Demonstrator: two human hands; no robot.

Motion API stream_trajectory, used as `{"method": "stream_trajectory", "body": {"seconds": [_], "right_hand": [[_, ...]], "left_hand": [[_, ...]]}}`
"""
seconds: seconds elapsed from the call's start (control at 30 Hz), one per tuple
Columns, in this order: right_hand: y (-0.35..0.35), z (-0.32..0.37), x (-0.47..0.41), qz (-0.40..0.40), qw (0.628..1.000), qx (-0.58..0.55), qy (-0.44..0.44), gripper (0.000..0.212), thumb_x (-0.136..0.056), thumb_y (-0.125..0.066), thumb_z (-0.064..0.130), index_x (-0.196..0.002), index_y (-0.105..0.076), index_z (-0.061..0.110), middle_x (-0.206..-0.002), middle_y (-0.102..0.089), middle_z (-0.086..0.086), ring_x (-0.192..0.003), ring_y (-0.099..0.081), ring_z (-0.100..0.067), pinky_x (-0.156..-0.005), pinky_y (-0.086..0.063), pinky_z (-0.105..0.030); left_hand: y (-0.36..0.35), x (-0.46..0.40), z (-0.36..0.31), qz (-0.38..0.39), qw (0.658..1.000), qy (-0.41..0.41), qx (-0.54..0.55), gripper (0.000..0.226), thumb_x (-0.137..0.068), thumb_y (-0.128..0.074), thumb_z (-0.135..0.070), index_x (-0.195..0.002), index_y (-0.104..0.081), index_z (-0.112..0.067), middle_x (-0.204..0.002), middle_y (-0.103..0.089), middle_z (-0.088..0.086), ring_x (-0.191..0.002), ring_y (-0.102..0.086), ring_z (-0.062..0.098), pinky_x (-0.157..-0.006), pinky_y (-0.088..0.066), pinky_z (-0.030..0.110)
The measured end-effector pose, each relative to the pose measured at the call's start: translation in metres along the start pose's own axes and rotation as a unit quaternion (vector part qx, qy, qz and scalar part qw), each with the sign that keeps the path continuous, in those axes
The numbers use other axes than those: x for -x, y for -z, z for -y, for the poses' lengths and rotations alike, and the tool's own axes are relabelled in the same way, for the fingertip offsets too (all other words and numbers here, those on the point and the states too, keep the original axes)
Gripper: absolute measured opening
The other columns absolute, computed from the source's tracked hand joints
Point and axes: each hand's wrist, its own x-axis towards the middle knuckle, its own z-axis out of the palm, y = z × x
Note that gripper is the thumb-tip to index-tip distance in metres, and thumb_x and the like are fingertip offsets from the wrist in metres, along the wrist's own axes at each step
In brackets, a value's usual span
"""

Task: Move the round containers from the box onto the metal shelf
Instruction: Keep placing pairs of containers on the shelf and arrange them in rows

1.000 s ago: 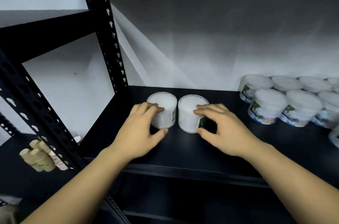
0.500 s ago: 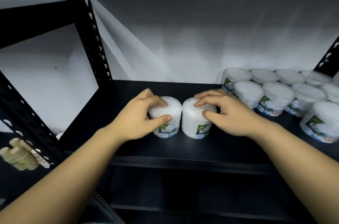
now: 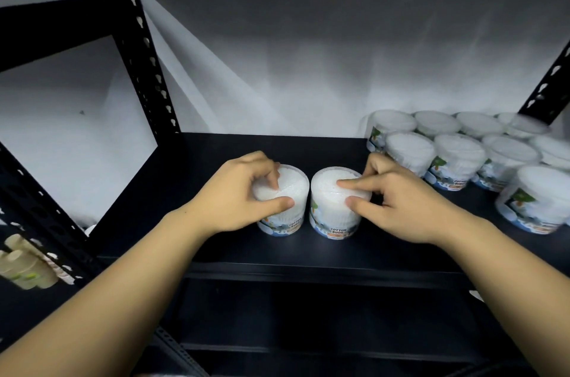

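Two round clear containers of cotton buds stand upright side by side, almost touching, on the black metal shelf (image 3: 308, 148). My left hand (image 3: 234, 194) grips the left container (image 3: 291, 216) from its left side, thumb in front and fingers on the lid. My right hand (image 3: 398, 200) grips the right container (image 3: 331, 213) from its right side, with the index finger across the lid and the thumb on the front wall. The box is not in view.
Several more of the same containers (image 3: 456, 160) stand in rows at the right of the shelf. Black perforated uprights (image 3: 145, 62) frame the left side, another at the far right (image 3: 549, 86). Pale bottles (image 3: 24, 265) lie on a neighbouring shelf at lower left.
Both hands have slid the two containers towards the shelf's front and turned them so the labels face me. The view has shifted, bringing more of the containers at the right into sight.
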Motion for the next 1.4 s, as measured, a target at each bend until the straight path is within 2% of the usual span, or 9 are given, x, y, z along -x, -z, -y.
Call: {"method": "stream_trajectory", "body": {"seconds": [0.1, 0.2, 0.33, 0.5, 0.83, 0.97, 1.13, 1.27, 1.4], "right_hand": [[-0.002, 0.0, 0.01, -0.029, 1.0, 0.006, -0.003, 0.05, -0.086, -0.062, 0.057, -0.128, -0.069, 0.031, -0.09, -0.044, 0.007, -0.09, -0.051, -0.002, -0.076, -0.037, -0.013], [-0.005, -0.002, 0.016, -0.057, 0.998, 0.013, -0.003, 0.06, -0.083, -0.058, 0.069, -0.125, -0.072, 0.029, -0.087, -0.042, 0.009, -0.088, -0.051, -0.004, -0.074, -0.037, -0.017], [-0.007, -0.005, 0.023, -0.079, 0.996, 0.026, 0.009, 0.066, -0.076, -0.061, 0.074, -0.121, -0.075, 0.027, -0.09, -0.047, 0.011, -0.091, -0.047, -0.013, -0.083, -0.035, -0.015], [-0.009, -0.005, 0.03, -0.102, 0.995, -0.017, 0.009, 0.063, -0.069, -0.072, 0.072, -0.112, -0.077, 0.027, -0.105, -0.057, 0.018, -0.104, -0.052, -0.012, -0.095, -0.034, -0.011], [-0.01, -0.009, 0.038, -0.114, 0.992, -0.058, 0.015, 0.049, -0.069, -0.076, 0.054, -0.109, -0.077, 0.026, -0.109, -0.064, 0.016, -0.107, -0.059, -0.013, -0.097, -0.043, -0.026], [-0.011, -0.009, 0.042, -0.11, 0.992, -0.064, 0.02, 0.047, -0.07, -0.074, 0.049, -0.111, -0.076, 0.026, -0.113, -0.064, 0.016, -0.11, -0.058, -0.01, -0.098, -0.042, -0.024], [-0.01, -0.01, 0.049, -0.111, 0.991, -0.077, 0.022, 0.046, -0.071, -0.074, 0.047, -0.112, -0.076, 0.026, -0.116, -0.064, 0.017, -0.115, -0.056, -0.001, -0.1, -0.037, -0.013], [-0.001, -0.016, 0.056, -0.095, 0.994, -0.06, 0.012, 0.047, -0.071, -0.074, 0.052, -0.112, -0.076, 0.028, -0.116, -0.063, 0.021, -0.116, -0.057, -0.005, -0.102, -0.041, -0.022], [0.015, -0.03, 0.066, -0.077, 0.996, -0.045, 0.005, 0.046, -0.073, -0.075, 0.053, -0.113, -0.075, 0.029, -0.113, -0.063, 0.021, -0.114, -0.059, -0.006, -0.101, -0.045, -0.028]], "left_hand": [[-0.004, -0.003, -0.005, 0.029, 0.999, -0.012, 0.009, 0.03, -0.072, -0.078, -0.036, -0.101, -0.075, -0.028, -0.102, -0.063, -0.013, -0.125, -0.057, -0.004, -0.097, -0.046, 0.021], [-0.009, -0.004, -0.006, 0.048, 0.998, -0.017, 0.026, 0.037, -0.07, -0.073, -0.024, -0.106, -0.078, -0.028, -0.112, -0.068, -0.015, -0.132, -0.051, -0.005, -0.107, -0.042, 0.02], [-0.013, -0.005, -0.007, 0.027, 0.999, -0.043, 0.014, 0.033, -0.068, -0.077, -0.035, -0.101, -0.078, -0.029, -0.112, -0.07, -0.015, -0.12, -0.06, 0.007, -0.103, -0.046, 0.029], [-0.022, 0.001, -0.011, 0.012, 0.998, -0.051, 0.035, 0.033, -0.067, -0.081, -0.041, -0.098, -0.078, -0.031, -0.11, -0.07, -0.016, -0.113, -0.063, 0.01, -0.099, -0.045, 0.025], [-0.032, 0.016, -0.016, -0.01, 0.998, -0.049, 0.043, 0.04, -0.071, -0.082, -0.053, -0.105, -0.079, -0.033, -0.112, -0.069, -0.016, -0.11, -0.059, 0.016, -0.096, -0.045, 0.021], [-0.031, 0.019, -0.017, 0.007, 0.998, -0.051, 0.031, 0.039, -0.074, -0.076, -0.044, -0.11, -0.078, -0.03, -0.119, -0.066, -0.017, -0.117, -0.058, 0.014, -0.101, -0.042, 0.023], [-0.027, 0.016, -0.018, 0.033, 0.997, -0.064, 0.031, 0.04, -0.073, -0.078, -0.031, -0.112, -0.077, -0.03, -0.121, -0.066, -0.018, -0.122, -0.059, 0.014, -0.105, -0.044, 0.03], [-0.032, 0.009, -0.025, 0.046, 0.995, -0.072, 0.045, 0.04, -0.071, -0.081, -0.023, -0.111, -0.078, -0.028, -0.12, -0.068, -0.016, -0.123, -0.061, 0.011, -0.107, -0.046, 0.036], [-0.044, -0.004, -0.036, 0.067, 0.994, -0.08, 0.03, 0.041, -0.073, -0.081, -0.027, -0.113, -0.077, -0.028, -0.122, -0.068, -0.016, -0.125, -0.059, 0.007, -0.107, -0.045, 0.034]]}}
